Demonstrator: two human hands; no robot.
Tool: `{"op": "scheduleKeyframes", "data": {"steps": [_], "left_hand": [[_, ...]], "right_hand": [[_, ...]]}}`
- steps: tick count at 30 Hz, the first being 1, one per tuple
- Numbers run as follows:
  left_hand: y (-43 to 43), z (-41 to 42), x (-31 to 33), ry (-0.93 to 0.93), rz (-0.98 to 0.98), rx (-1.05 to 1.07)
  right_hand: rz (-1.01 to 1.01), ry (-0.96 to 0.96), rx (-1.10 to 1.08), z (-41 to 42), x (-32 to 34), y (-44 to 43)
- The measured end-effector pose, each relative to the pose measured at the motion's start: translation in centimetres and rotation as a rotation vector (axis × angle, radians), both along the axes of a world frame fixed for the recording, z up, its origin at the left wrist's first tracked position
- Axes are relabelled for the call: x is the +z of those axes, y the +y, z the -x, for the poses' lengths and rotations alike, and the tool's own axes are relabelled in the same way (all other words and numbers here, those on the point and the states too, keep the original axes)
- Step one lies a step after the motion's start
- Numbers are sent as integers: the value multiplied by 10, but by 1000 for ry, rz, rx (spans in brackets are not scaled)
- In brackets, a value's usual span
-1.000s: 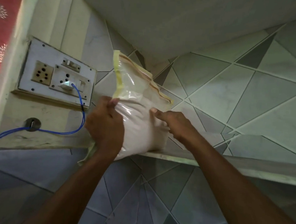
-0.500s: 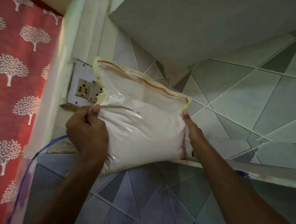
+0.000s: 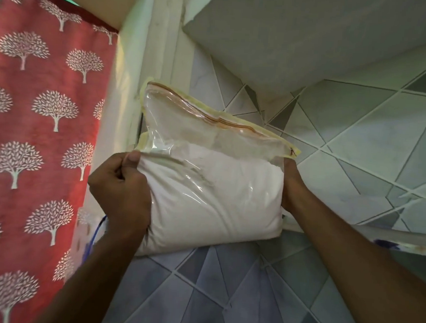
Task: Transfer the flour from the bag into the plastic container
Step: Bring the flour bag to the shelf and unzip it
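Note:
A clear zip bag of white flour (image 3: 212, 194) with a yellowish sealed top edge hangs in the air in front of the tiled wall. My left hand (image 3: 122, 187) grips its left side, thumb on the front and fingers curled behind. My right hand (image 3: 290, 187) holds the right side, with its fingers hidden behind the bag. The bag's zip top looks closed. No plastic container is in view.
A stone shelf ledge (image 3: 390, 238) runs along the tiled wall at right, with another slab (image 3: 304, 34) overhead. A red curtain with white trees (image 3: 37, 136) hangs at left. A blue cable (image 3: 96, 234) shows behind my left wrist.
Both hands have lifted the bag off the shelf ledge and brought it nearer. The view has swung left, so more curtain shows and the socket board is now hidden.

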State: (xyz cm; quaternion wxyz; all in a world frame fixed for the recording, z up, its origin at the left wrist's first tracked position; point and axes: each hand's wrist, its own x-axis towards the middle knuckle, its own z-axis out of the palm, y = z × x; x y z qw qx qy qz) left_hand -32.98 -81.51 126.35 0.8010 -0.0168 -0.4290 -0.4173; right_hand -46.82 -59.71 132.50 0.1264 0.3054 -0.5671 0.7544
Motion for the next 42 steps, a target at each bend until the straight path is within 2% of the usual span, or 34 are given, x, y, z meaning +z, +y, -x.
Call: {"op": "scheduleKeyframes", "data": {"steps": [4,11,16,20,28,32,35,39,42], "left_hand": [[-18,-28,-6,-2,7,13],[-40,-64,-54,-172,-14,32],[-16,-86,-113,-298,-21,55],[12,-101,-161,-407,-38,35],[94,-106,-264,-607,-73,-79],[149,-109,-310,-821,-93,-130],[188,-106,-335,-971,-109,-82],[221,-83,-376,-1036,-205,-243],[244,-75,-399,-1184,-151,-342]], "right_hand": [[116,41,-9,-29,-15,-16],[66,133,-98,-44,-90,-19],[-59,170,-200,-43,-166,6],[-219,76,-349,-65,-225,44],[-357,-155,-539,-105,-328,142],[-502,-183,-647,-116,-363,194],[-591,-207,-716,-111,-387,228],[-645,-313,-813,-91,-422,266],[-692,-413,-875,-79,-445,290]]}}
